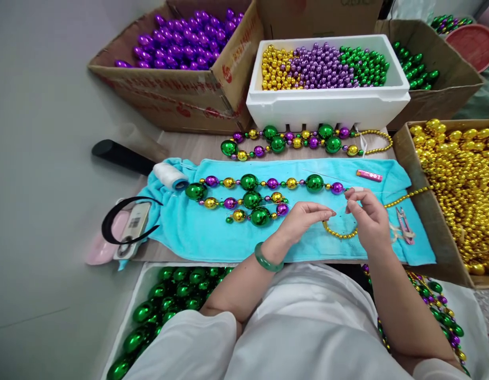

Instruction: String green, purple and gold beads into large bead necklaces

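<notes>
My left hand (301, 219), a green bangle on its wrist, pinches with its fingers pressed together at the end of a thin gold bead strand (341, 235). The strand curves behind my right hand (368, 214) and runs on toward the box at the right. My right hand is closed with curled fingers beside the left fingertips; what it pinches is too small to make out. Left of the hands, a string of green, purple and gold beads (249, 182) lies in rows on a turquoise towel (212, 245). Fine thread shows near its ends.
A finished-looking bead necklace (278, 144) lies behind the towel. A white foam box (327, 105) of small beads stands at the back. Cardboard boxes (176, 100) flank it. On the towel are a thread spool (169, 175), a pink lighter (369, 175) and pink thread snips (404, 227).
</notes>
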`<state>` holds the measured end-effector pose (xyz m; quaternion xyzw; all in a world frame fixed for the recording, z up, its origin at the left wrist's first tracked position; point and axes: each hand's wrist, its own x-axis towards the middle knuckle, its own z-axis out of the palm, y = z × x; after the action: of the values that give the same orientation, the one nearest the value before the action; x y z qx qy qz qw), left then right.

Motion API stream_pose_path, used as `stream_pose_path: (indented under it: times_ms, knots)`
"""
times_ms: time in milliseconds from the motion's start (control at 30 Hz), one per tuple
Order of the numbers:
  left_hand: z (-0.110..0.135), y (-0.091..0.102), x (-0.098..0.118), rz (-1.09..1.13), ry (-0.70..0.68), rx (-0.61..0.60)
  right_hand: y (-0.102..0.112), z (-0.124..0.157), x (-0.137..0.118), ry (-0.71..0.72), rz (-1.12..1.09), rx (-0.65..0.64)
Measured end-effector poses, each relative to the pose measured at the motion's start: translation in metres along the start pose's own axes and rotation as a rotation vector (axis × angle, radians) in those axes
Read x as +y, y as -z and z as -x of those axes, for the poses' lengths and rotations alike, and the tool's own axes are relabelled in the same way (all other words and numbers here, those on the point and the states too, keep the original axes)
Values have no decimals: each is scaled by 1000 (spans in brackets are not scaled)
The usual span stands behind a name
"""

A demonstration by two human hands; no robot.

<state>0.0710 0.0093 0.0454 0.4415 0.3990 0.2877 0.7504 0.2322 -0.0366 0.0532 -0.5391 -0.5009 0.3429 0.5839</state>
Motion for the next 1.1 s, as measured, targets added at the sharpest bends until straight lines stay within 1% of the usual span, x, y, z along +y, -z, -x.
stream_pose_path:
  times_ms: [100, 200, 300, 333, 400, 467, 533, 567, 600, 667, 767, 800, 867, 967, 1033, 1100]
  knots:
    - [-3, 1, -4, 28, 16, 8, 3, 0, 2, -19, -25, 34]
    - [-6, 2, -6, 99, 46, 8, 3, 1, 11, -16, 29, 94]
    - [-7, -1, -5, 289, 82, -52, -2, 4, 27, 24, 198, 129]
    - [-7, -2, -5, 351, 76, -53, -5, 7, 32, 54, 264, 124]
    - [-8, -6, -6, 398, 34, -2, -12, 13, 39, 140, 391, 97]
    - [-11, -9, -10, 317, -28, 90, -18, 20, 41, 249, 516, 69]
    - [-14, -11, -16, 146, -80, 180, -21, 24, 39, 351, 624, 37]
    - [-15, -10, -19, 47, -92, 206, -21, 25, 37, 390, 664, 13]
    - [-16, -10, -21, -48, -92, 210, -20, 24, 35, 419, 692, -17]
    - [-17, -7, -21, -203, -58, 150, -14, 21, 32, 442, 707, -82]
    - [-18, -2, -14, -305, 18, -27, -3, 13, 31, 400, 645, -141]
    - [-19, 0, -11, -311, 37, -83, 0, 10, 31, 369, 607, -152]
    - [-20, 1, -6, -317, 51, -152, 5, 5, 31, 282, 515, -170]
    - [-23, 1, -5, -306, -28, -154, 8, 1, 30, 110, 353, -173]
    - [-25, 1, -8, -235, -67, -151, 8, -1, 31, -3, 235, -148]
    - [-27, 0, -13, -137, -24, -160, 6, -2, 32, -91, 126, -113]
